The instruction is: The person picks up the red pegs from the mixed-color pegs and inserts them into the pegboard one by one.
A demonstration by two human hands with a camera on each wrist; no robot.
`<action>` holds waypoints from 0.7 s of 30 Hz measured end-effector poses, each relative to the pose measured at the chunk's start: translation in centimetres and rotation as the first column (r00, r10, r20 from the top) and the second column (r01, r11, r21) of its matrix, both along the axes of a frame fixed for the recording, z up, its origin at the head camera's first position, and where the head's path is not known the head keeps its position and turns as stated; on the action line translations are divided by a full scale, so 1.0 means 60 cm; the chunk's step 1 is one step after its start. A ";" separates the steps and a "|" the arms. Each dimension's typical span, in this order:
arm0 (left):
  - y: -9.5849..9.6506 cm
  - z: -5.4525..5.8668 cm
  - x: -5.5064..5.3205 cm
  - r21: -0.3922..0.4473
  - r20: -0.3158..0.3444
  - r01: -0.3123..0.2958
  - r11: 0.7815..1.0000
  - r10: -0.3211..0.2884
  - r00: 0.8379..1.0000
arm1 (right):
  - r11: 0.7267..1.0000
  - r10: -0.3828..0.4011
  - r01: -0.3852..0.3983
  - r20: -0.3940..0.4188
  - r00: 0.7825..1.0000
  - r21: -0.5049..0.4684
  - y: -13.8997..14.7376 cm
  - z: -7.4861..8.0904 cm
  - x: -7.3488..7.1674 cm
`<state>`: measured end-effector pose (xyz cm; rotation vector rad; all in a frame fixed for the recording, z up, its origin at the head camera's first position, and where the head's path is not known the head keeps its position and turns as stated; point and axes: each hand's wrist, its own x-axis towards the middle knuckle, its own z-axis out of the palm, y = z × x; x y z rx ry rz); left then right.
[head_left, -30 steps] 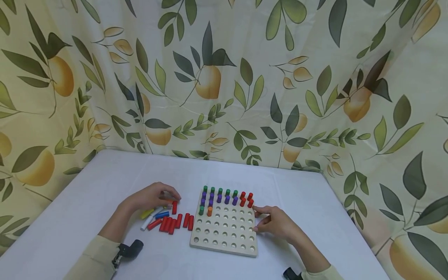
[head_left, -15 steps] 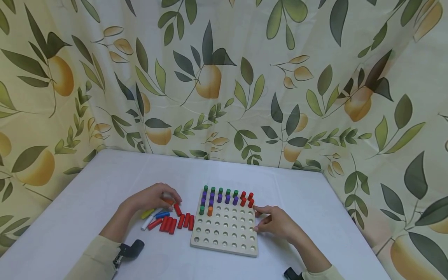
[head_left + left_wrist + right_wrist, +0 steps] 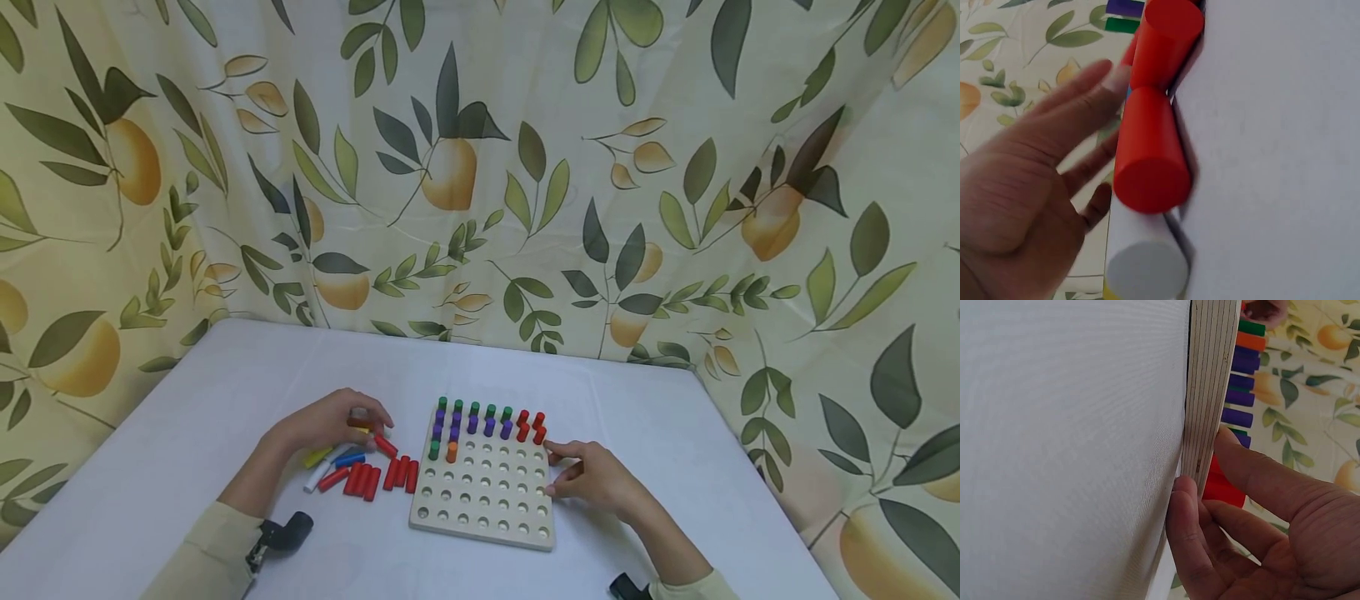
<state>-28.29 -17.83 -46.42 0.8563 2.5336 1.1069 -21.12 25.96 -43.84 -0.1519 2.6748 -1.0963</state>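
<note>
A pale wooden pegboard lies on the white table, with upright green, purple, red and orange pegs in its far rows and bare holes nearer. My right hand holds its right edge with bent fingers, thumb and fingertips against the layered wooden side in the right wrist view. Left of the board, my left hand is over the far end of a loose pile, its fingers loosely bent among the pegs. A slanting red peg lies by its fingertips. An orange-brown peg shows partly beneath its fingers.
Several loose red pegs lie nearer, some against the board's left side. A blue peg, a white peg and a yellow peg lie under the left wrist. A leaf-and-fruit curtain hangs behind the table.
The red peg by the left fingertips has turned from upright in view to slanting and shifted right. The left hand has moved slightly among the pegs; the right hand has stayed on the board.
</note>
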 end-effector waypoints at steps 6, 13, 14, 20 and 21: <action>0.000 0.016 0.002 0.061 0.007 -0.017 0.998 0.016 1.000 | 1.000 0.010 -0.010 -0.004 1.000 0.002 0.000 0.001 -0.001; 0.003 0.003 -0.003 0.057 0.020 0.019 0.998 -0.020 1.000 | 1.000 0.017 -0.017 -0.003 1.000 -0.004 0.000 0.002 0.000; 0.003 0.002 -0.003 0.053 0.015 0.020 0.998 -0.021 1.000 | 1.000 0.016 -0.016 -0.003 1.000 -0.002 0.000 0.002 0.000; 0.003 -0.001 -0.002 0.038 -0.001 0.002 0.999 -0.002 1.000 | 1.000 -0.004 0.004 0.002 1.000 0.007 -0.002 0.003 0.000; 0.003 -0.001 -0.002 0.034 0.000 -0.001 0.999 0.001 1.000 | 1.000 -0.006 0.006 0.003 1.000 0.007 -0.002 0.004 0.001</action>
